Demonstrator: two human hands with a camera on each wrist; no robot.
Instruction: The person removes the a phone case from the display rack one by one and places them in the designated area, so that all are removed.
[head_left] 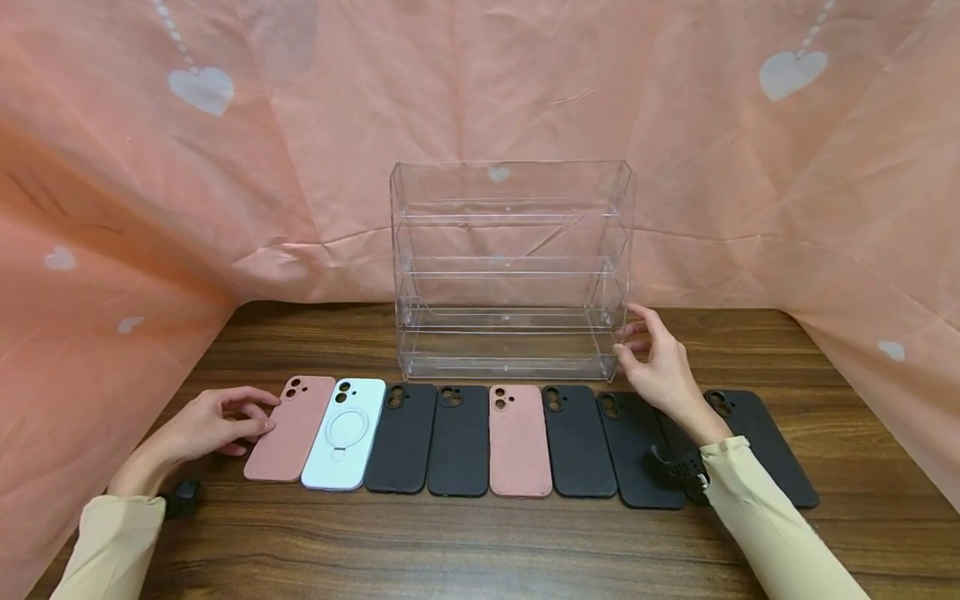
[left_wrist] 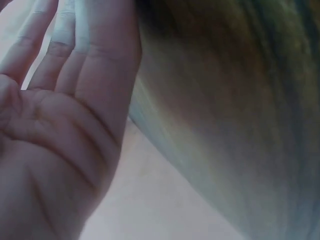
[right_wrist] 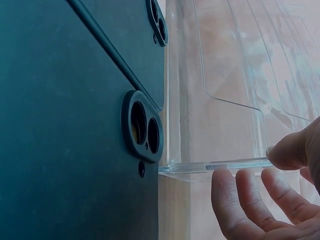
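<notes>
A clear plastic tiered rack (head_left: 510,321) stands upright at the back of the table. My right hand (head_left: 663,375) pinches its right side wall, and in the right wrist view the thumb (right_wrist: 292,150) is on one face with the fingers on the other. My left hand (head_left: 213,423) rests at the left edge of a pink phone case (head_left: 288,437), fingers loosely bent. Whether it grips the case is not shown; the left wrist view has only the palm and fingers. Beside that case lies a white phone case (head_left: 341,458) with a ring on its back.
Along the row lie several black phone cases (head_left: 397,454) and another pink phone case (head_left: 519,454). My right forearm covers part of the black case (head_left: 772,442) at the right end. Pink cloth (head_left: 300,167) with hearts encloses the wooden table (head_left: 450,550) at back and sides.
</notes>
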